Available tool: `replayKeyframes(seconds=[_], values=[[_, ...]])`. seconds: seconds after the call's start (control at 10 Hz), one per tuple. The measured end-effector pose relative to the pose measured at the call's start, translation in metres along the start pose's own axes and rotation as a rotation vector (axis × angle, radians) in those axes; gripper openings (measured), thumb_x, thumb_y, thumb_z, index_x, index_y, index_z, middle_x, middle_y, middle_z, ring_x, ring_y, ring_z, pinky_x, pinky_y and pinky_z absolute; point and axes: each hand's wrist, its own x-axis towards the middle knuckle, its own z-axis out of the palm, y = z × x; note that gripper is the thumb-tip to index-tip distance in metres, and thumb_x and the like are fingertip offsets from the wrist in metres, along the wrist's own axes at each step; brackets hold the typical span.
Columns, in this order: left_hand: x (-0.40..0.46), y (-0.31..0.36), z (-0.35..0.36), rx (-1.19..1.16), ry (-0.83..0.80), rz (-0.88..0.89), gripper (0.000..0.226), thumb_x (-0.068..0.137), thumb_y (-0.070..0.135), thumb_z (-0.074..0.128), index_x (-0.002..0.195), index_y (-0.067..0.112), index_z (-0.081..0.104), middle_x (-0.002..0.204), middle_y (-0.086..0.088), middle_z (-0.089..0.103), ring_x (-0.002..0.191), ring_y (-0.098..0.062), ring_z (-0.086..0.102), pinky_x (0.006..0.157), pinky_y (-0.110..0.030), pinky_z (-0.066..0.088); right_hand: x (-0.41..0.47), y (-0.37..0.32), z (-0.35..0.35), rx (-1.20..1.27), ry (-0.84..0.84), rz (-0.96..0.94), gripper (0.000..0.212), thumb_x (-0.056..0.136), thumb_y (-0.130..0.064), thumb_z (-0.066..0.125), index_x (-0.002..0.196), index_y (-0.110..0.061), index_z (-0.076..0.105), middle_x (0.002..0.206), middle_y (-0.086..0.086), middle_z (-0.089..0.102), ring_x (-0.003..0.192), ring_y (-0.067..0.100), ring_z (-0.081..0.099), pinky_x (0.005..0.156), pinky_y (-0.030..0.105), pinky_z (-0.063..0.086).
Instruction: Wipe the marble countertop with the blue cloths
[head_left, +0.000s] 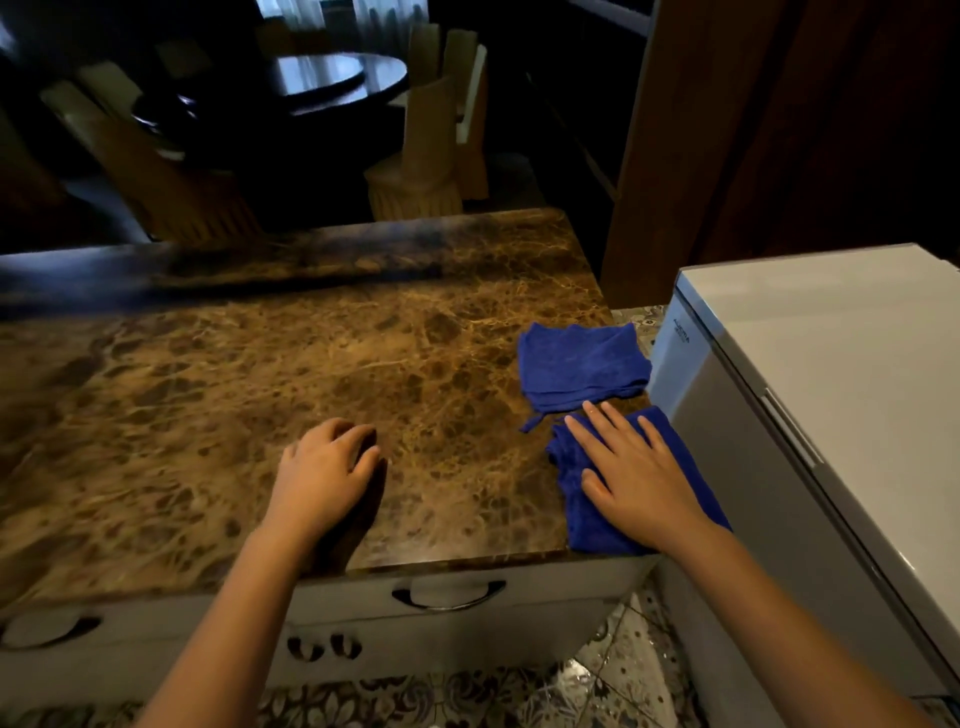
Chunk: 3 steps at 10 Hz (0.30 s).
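Observation:
A brown veined marble countertop (260, 395) fills the middle of the view. Two blue cloths lie at its right end. The far blue cloth (582, 366) is folded flat and untouched. The near blue cloth (584, 512) lies by the front right corner, and my right hand (631, 475) rests flat on it with fingers spread. My left hand (327, 473) rests on the bare marble near the front edge, fingers curled loosely, holding nothing.
A white appliance (831, 389) stands close against the counter's right end. White drawers with dark handles (449, 595) sit under the front edge. Beyond the far edge are chairs (431, 150) and a dark round table (332, 75). Patterned tiles (623, 670) cover the floor.

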Motion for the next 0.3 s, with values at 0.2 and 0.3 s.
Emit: replayKeyframes(seconds=[0.2,0.3], values=[[-0.033,-0.012,0.006,-0.023,0.094,0.039,0.040,0.089,0.043,0.045,0.123,0.024,0.057,0.128,-0.002,0.055,0.117,-0.017,0.051,0.097,-0.032,0.045,-0.001,-0.013,-0.021,0.006,-0.081,0.097,0.053,0.094,-0.037,0.030,0.144,-0.027,0.014,0.155,-0.003,0.007,0.140,0.016,0.005,0.112,0.042,0.011],[-0.051,-0.018,0.016,-0.090,0.181,0.113,0.053,0.081,0.061,0.032,0.096,0.030,0.072,0.100,0.000,0.071,0.086,-0.011,0.068,0.069,-0.023,0.056,-0.011,-0.023,-0.017,0.075,0.102,0.155,0.048,0.078,-0.034,0.053,0.124,-0.021,0.055,0.139,0.000,0.043,0.123,0.025,0.047,0.091,0.052,0.044]])
